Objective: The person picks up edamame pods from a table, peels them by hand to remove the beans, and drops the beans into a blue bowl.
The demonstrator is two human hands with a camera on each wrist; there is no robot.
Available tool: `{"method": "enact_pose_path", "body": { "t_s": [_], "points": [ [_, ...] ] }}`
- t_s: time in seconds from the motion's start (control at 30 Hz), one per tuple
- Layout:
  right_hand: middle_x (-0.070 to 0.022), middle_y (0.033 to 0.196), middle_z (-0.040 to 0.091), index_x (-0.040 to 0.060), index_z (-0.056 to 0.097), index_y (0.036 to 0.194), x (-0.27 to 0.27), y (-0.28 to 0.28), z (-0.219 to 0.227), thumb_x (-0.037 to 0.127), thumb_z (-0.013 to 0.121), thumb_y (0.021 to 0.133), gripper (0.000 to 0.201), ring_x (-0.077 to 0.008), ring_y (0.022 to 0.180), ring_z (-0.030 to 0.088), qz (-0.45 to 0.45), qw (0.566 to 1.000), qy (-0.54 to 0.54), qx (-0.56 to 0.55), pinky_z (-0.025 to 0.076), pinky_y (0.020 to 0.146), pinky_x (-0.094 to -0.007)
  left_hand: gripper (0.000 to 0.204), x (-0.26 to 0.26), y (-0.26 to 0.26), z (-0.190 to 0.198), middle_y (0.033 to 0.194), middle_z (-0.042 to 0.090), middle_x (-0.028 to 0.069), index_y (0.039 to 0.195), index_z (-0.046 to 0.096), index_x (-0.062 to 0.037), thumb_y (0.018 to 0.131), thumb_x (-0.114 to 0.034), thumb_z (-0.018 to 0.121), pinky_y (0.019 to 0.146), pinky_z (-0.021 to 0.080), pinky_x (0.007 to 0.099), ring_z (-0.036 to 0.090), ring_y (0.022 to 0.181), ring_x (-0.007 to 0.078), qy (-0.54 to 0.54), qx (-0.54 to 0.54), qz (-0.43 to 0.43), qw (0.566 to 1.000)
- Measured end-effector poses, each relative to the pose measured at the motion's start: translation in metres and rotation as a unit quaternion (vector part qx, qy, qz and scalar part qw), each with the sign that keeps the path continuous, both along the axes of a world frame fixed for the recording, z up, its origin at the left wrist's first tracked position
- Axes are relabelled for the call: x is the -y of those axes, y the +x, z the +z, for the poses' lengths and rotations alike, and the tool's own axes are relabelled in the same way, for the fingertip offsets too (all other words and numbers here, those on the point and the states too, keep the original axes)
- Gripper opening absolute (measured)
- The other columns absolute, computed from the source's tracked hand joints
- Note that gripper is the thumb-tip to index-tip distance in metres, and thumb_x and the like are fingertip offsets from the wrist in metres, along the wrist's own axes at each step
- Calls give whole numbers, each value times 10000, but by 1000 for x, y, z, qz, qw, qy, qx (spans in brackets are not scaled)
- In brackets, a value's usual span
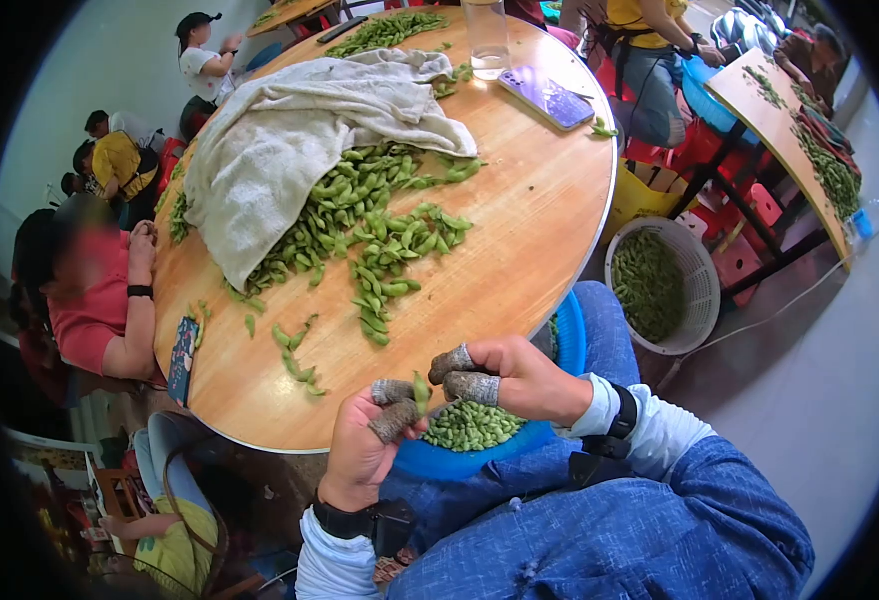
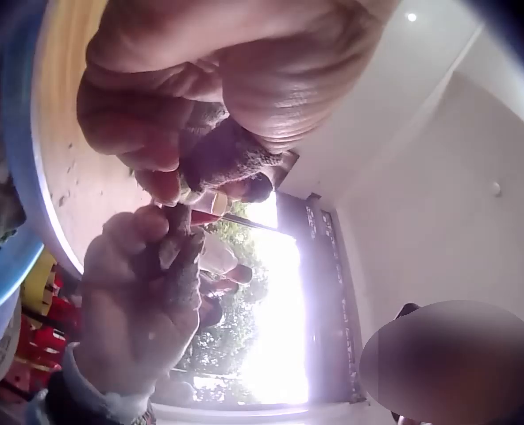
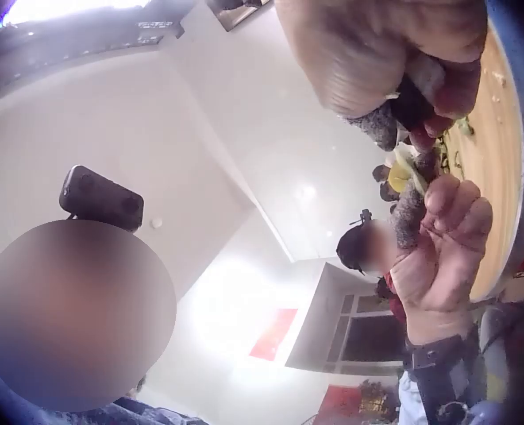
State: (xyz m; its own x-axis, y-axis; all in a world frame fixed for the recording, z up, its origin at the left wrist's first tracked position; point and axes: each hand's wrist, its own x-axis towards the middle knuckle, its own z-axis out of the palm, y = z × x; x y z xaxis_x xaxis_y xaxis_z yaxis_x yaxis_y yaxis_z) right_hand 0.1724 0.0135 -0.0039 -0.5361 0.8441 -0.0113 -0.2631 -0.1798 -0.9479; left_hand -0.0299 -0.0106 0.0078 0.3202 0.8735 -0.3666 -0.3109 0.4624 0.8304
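Note:
My left hand, with grey coverings on thumb and finger, pinches a green pod, which stands upright between the fingertips. My right hand, also with covered fingertips, is just beside the pod, its fingers curled and nothing visible between them. The right wrist view shows the pod in my left hand, with my right hand above. In the left wrist view the fingers of both hands nearly meet and partly hide the pod. Below the hands, a blue basin holds shelled green beans.
Pods lie heaped on the round wooden table, partly beneath a pale cloth. A phone and clear container stand farther back. A white basket of pods is at right. A person in red sits at left.

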Motion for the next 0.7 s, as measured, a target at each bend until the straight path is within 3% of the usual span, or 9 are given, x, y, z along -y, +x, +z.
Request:
{"method": "enact_pose_path", "body": {
  "t_s": [0.17,0.37,0.7],
  "points": [
    [-16,798,591,-30,568,900,3,5,5,105,517,856,151,-69,764,517,33,999,-38,-21,430,692,-230,229,8,15,1,702,588,80,876,562,19,719,-113,664,566,421,233,541,604,142,-10,-15,13,1000],
    [-8,761,578,-26,563,861,6,7,0,93,522,848,127,-63,733,505,34,999,-38,2,425,657,-227,183,18,19,1,740,607,47,925,561,15,771,-67,613,588,414,206,556,639,106,2,-35,5,999],
    [-6,763,576,-23,560,848,19,16,-4,52,516,825,90,-60,726,494,46,999,-17,7,421,654,-228,191,38,39,4,757,587,61,900,552,19,752,-80,622,587,415,214,546,648,125,30,-19,29,999]
  ]
}}
